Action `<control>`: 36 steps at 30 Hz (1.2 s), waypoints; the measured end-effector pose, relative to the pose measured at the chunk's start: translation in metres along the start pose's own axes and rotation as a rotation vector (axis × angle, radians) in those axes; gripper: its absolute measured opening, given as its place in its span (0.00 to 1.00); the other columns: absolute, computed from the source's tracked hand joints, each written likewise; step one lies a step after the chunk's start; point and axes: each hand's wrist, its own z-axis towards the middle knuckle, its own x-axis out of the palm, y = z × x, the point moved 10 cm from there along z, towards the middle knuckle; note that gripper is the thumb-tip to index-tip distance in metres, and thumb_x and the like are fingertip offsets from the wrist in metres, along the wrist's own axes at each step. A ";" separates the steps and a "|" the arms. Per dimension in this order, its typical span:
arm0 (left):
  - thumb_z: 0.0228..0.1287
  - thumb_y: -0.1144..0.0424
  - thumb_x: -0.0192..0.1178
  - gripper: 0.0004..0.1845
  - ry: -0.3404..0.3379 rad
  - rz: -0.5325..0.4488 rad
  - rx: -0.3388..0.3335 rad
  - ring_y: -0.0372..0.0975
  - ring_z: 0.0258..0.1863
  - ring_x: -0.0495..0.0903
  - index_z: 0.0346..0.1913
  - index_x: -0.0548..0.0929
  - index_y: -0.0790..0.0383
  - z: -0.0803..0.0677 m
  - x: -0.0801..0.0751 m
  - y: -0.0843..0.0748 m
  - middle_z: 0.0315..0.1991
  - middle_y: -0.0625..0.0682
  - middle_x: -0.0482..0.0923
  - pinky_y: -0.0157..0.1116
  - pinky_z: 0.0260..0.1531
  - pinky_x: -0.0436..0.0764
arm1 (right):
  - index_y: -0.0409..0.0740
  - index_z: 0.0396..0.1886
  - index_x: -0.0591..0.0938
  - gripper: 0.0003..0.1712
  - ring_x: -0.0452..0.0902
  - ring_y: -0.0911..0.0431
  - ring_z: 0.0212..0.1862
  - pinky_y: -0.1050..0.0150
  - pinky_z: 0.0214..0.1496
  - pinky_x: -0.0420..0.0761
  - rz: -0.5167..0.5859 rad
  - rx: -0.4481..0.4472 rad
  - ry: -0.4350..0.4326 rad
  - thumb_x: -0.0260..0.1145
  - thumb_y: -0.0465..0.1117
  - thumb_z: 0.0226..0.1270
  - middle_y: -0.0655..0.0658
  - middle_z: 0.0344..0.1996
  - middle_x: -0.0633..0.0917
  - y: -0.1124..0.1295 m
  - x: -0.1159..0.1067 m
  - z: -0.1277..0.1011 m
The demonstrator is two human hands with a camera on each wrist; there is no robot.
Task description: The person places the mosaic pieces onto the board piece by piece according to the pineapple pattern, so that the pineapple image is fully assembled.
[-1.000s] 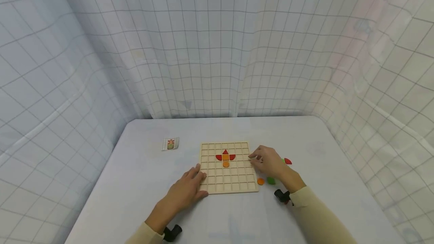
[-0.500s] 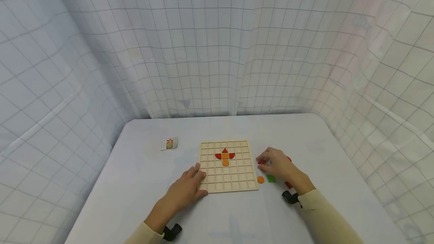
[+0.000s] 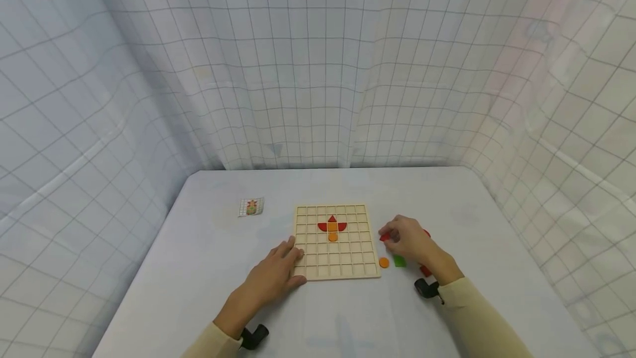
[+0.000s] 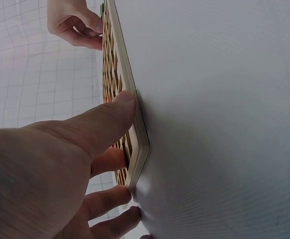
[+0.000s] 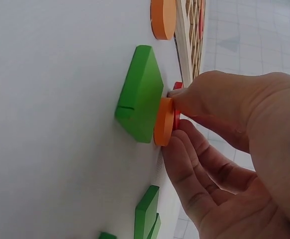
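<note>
A wooden grid board [image 3: 348, 267] lies mid-table with a small red and orange figure [image 3: 332, 227] set in its upper rows. My left hand [image 3: 275, 274] rests flat on the board's near left corner, thumb [image 4: 116, 107] on the board's edge [image 4: 135, 124]. My right hand [image 3: 411, 241] hovers right of the board and pinches a red piece [image 3: 383, 237] at its fingertips. In the right wrist view the red piece [image 5: 177, 85] sits against an orange piece [image 5: 163, 122], next to a green block [image 5: 141, 94].
Loose pieces lie right of the board: an orange disc [image 3: 383, 262], a green piece [image 3: 399, 261] and a red piece [image 3: 425, 270]. A small pattern card [image 3: 251, 206] lies at the far left. Checked cloth walls enclose the table [image 3: 223, 303].
My right hand drew back from the board's right edge to the loose pieces and took a red piece in its fingertips. The left hand has stayed on the board.
</note>
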 end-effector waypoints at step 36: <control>0.74 0.47 0.81 0.34 0.008 -0.006 -0.012 0.66 0.85 0.75 0.73 0.84 0.61 0.000 -0.001 0.000 0.90 0.68 0.67 0.66 0.75 0.85 | 0.40 0.46 0.95 0.07 0.87 0.59 0.38 0.67 0.44 0.90 0.039 -0.258 -0.171 0.84 0.34 0.72 0.46 0.39 0.92 0.045 -0.002 0.010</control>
